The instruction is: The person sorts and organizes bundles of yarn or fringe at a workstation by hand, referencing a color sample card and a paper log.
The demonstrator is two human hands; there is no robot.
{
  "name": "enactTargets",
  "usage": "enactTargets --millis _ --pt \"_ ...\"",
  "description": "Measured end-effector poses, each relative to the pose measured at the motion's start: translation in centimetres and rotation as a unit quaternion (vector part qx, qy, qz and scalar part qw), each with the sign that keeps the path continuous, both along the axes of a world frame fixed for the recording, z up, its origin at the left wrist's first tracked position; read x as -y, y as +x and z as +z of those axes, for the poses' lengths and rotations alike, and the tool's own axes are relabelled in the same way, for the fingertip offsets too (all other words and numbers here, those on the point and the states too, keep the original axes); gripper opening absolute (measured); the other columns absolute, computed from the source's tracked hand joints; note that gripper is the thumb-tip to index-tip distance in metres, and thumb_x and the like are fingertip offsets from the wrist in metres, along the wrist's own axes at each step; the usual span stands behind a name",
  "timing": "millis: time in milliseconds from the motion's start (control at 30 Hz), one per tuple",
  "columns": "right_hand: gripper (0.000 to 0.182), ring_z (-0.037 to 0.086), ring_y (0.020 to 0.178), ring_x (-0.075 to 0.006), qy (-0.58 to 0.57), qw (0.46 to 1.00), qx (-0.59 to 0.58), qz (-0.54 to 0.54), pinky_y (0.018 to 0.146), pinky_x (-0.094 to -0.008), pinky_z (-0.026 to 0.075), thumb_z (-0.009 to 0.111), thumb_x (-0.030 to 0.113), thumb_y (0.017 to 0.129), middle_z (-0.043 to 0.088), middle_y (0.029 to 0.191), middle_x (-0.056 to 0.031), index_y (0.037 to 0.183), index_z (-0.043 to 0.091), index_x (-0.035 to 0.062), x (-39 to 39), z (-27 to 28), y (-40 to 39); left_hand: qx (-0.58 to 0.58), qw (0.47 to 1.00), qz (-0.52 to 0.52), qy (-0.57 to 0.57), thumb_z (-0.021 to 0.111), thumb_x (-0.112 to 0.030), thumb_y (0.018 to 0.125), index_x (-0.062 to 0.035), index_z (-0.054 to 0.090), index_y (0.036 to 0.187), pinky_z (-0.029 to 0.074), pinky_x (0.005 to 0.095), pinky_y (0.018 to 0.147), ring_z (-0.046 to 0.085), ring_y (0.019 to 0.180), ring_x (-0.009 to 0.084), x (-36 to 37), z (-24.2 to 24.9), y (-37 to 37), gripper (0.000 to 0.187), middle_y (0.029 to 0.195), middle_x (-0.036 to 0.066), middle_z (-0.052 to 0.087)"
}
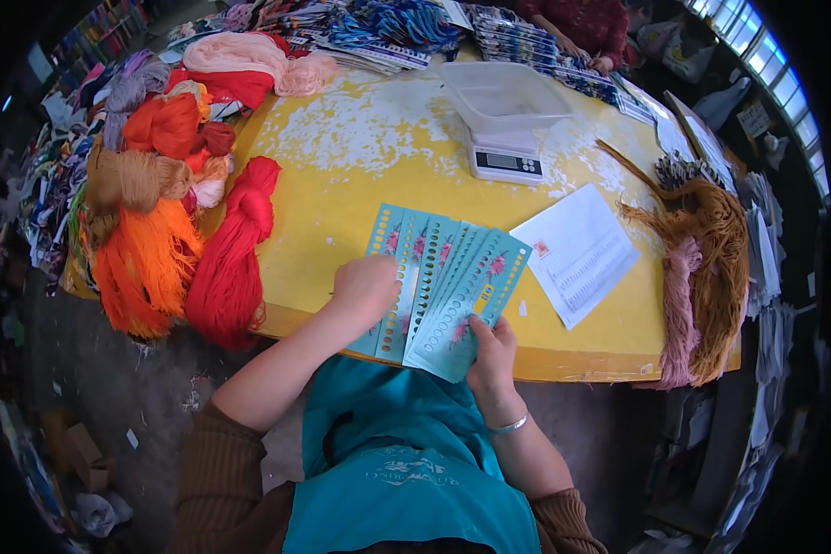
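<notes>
Several teal cards (452,294) with rows of punched holes and pink flowers lie fanned out at the near edge of the yellow table. My right hand (492,355) grips the fan at its lower right corner, thumb on top. On the left part of the cards rests my left hand (367,288), its fingers curled; what they hold, if anything, is hidden. A white printed sheet (577,257) lies just right of the cards.
Red yarn (240,249) and orange yarn (148,263) lie on the left, brown yarn (711,268) and pink yarn (681,309) on the right. A scale (505,162) bears a clear tray (503,97). Another person (593,28) sits across the table (342,194).
</notes>
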State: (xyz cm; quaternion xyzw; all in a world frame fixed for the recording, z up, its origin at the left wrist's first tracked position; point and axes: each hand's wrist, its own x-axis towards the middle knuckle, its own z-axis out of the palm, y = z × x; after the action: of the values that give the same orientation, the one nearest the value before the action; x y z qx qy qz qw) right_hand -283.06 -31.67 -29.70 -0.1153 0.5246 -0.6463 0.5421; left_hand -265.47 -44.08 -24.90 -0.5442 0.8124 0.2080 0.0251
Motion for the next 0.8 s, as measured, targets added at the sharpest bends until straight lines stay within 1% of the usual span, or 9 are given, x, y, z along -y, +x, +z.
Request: enactTargets --millis 67,100,167,200,300,400,600,733,800 --pt "0.023 0.065 0.096 -0.0227 0.005 1.000 0.003 -0.002 0.085 -0.0342 0.053 0.050 0.000 0.094 0.065 0.110 -0.0149 0.117 0.053 -0.0057 0.0 -0.1 -0.1 -0.147 0.981 -0.053 -0.115 0.065 -0.014 0.084 -0.0011 0.065 0.099 0.050 0.0435 0.083 0.060 0.104 0.0325 -1.2 -0.1 -0.4 0.020 0.112 0.016 0.064" --pt "0.023 0.065 0.096 -0.0229 0.009 1.000 0.006 -0.006 0.085 -0.0343 0.054 0.050 0.000 0.094 0.065 0.110 -0.0151 0.117 0.053 -0.0058 0.0 -0.2 -0.1 -0.147 0.981 -0.055 -0.115 0.065 -0.014 0.084 -0.0011 0.065 0.099 0.050 0.0435 0.083 0.060 0.104 0.0325 -1.6 -0.6 -0.4 0.020 0.112 0.016 0.064" --pt "0.023 0.066 0.095 -0.0225 -0.001 1.000 0.003 -0.007 0.084 -0.0340 0.054 0.050 0.000 0.094 0.065 0.110 -0.0150 0.116 0.053 -0.0058 0.2 -0.5 -0.1 -0.288 0.940 -0.117 -0.145 0.062 -0.008 0.085 -0.0004 0.063 0.111 0.047 0.0408 0.093 0.054 0.116 0.0323 -2.3 -1.6 -0.7 0.027 0.127 0.015 0.056" --pt "0.023 0.066 0.095 -0.0222 -0.009 1.000 0.001 -0.005 0.083 -0.0337 0.054 0.051 0.000 0.094 0.064 0.109 -0.0150 0.116 0.052 -0.0059 0.2 -0.5 -0.1 -0.288 0.940 -0.129 -0.127 0.062 -0.006 0.085 0.0009 0.060 0.119 0.045 0.0403 0.098 0.054 0.116 0.0333 -2.7 -1.9 -0.6 0.035 0.126 0.015 0.057" --pt "0.022 0.066 0.095 -0.0218 -0.015 0.999 -0.035 -0.009 0.084 -0.0353 0.055 0.052 0.000 0.093 0.066 0.108 -0.0153 0.114 0.054 -0.0057 0.6 -0.4 0.2 -0.278 0.940 -0.142 -0.136 0.062 -0.006 0.085 0.0022 0.058 0.122 0.045 0.0412 0.099 0.053 0.118 0.0336 -3.4 -3.9 -0.4 0.038 0.128 0.014 0.056" --pt "0.021 0.065 0.092 -0.0183 0.004 0.998 -0.070 -0.006 0.077 -0.0314 0.055 0.054 0.001 0.093 0.065 0.106 -0.0137 0.113 0.053 -0.0065 1.3 -0.2 0.3 -0.284 0.934 -0.149 -0.158 0.062 -0.006 0.085 0.0029 0.058 0.123 0.044 0.0423 0.100 0.052 0.119 0.0337 -3.6 -4.3 -0.3 0.039 0.128 0.014 0.056" --pt "0.018 0.065 0.086 -0.0159 0.020 0.990 -0.140 0.000 0.076 -0.0298 0.054 0.055 0.001 0.092 0.067 0.099 -0.0118 0.109 0.057 -0.0066 1.5 -0.7 0.6 -0.228 0.928 -0.190 -0.225 0.060 -0.004 0.085 0.0066 0.058 0.120 0.043 0.0441 0.102 0.051 0.121 0.0354 -3.5 -5.9 -0.3 0.036 0.128 0.018 0.055" --pt "0.018 0.065 0.084 -0.0159 0.015 0.990 -0.138 -0.008 0.075 -0.0300 0.054 0.055 0.001 0.092 0.067 0.098 -0.0115 0.109 0.058 -0.0066 0.7 -0.9 -0.5 -0.213 0.923 -0.204 -0.249 0.058 -0.002 0.084 0.0087 0.057 0.118 0.043 0.0446 0.103 0.052 0.120 0.0367 -3.5 -5.5 -0.3 0.036 0.126 0.020 0.056" --pt "0.019 0.065 0.085 -0.0165 0.011 0.995 -0.098 -0.014 0.076 -0.0305 0.054 0.055 0.001 0.093 0.067 0.099 -0.0116 0.109 0.059 -0.0067 0.1 0.2 -1.6 -0.208 0.919 -0.208 -0.261 0.057 -0.002 0.083 0.0092 0.057 0.116 0.043 0.0450 0.101 0.052 0.117 0.0374 -3.5 -5.7 -0.4 0.035 0.121 0.021 0.057"
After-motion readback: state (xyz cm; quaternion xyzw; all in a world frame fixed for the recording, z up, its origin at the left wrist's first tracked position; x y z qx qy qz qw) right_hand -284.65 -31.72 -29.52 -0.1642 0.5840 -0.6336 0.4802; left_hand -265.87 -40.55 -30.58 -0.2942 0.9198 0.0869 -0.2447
